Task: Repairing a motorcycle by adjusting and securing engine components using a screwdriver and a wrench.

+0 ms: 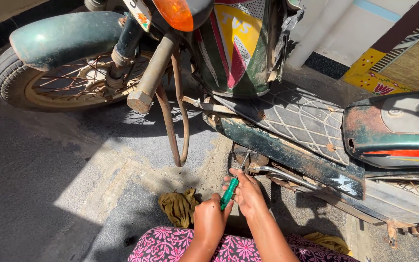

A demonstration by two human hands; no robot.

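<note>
Fingers [233, 187] around green screwdriver [229, 192]

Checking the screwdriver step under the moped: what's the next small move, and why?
Probably steady the tip and press in before turning. Both hands, left hand and right hand, grip the green screwdriver, its shaft angled up toward the rusty underside of the moped. Whether the tip is seated cannot be told.
</note>
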